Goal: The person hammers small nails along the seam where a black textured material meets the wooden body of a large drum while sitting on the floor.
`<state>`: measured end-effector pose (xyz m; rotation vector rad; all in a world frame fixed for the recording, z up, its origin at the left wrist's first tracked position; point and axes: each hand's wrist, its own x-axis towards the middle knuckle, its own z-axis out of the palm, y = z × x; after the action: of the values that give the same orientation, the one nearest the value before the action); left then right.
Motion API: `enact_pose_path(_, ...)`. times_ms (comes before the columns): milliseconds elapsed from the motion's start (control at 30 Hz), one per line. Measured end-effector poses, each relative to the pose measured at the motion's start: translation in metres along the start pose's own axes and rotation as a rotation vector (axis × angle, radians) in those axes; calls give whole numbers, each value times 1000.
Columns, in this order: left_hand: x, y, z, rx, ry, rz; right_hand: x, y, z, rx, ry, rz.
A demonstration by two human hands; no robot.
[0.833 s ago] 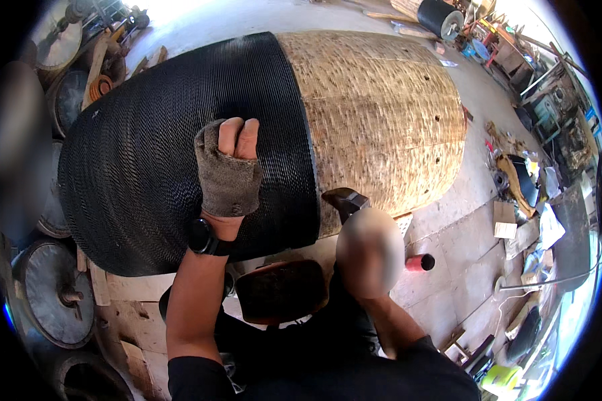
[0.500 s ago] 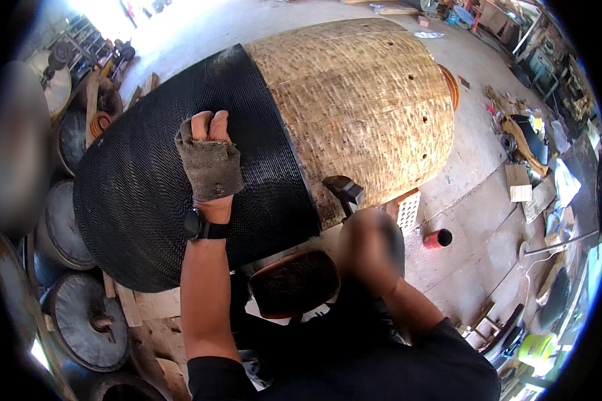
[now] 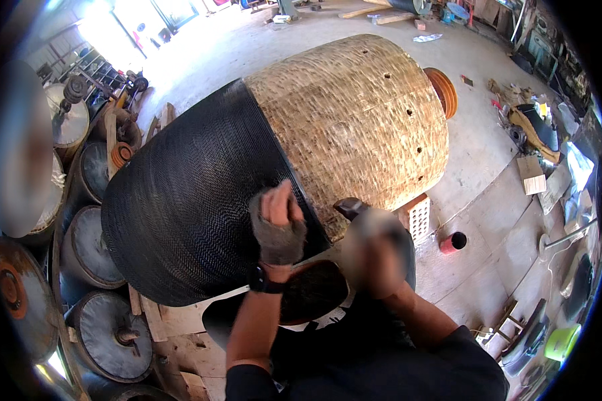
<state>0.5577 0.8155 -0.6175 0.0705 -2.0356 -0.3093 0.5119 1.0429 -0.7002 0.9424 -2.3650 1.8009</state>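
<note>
A large drum lies on its side before me, its right part a rough tan, pitted surface (image 3: 354,113). Black ribbed rubber sheet (image 3: 187,194) wraps the left part, its edge running across the drum. My left hand (image 3: 279,217), in a grey-brown fingerless glove with a dark watch at the wrist, is over the rubber near that edge. Its fingers are curled in, and whatever they may hold is hidden. My right hand (image 3: 378,260) is blurred; it grips a hammer whose dark head (image 3: 351,208) sticks out beside the drum's near side. The handle is mostly hidden.
Several drums with grey end discs (image 3: 117,327) stand at left. An orange hub (image 3: 441,93) juts from the drum's right end. A perforated brick (image 3: 416,217) sits at the drum's near right side. A red cup (image 3: 453,242) and a wooden block (image 3: 531,175) are farther right.
My left hand has moved right and nearer along the rubber, towards its edge, and its fingers have curled. The hammer head has dropped lower and turned. The view has shifted.
</note>
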Motion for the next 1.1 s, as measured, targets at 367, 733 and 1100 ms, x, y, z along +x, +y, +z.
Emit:
enact_pose_path(367,-14,17,7,-117,-216,-264,11,6,9,-99,-107,-54)
enact_pose_path(733,1,29,18,-186,-233,-433,26,-45,1,-135,-135,40)
enact_pose_path(1100,1,37,18,31,-378,-481,33,-50,-2,-288,-177,27)
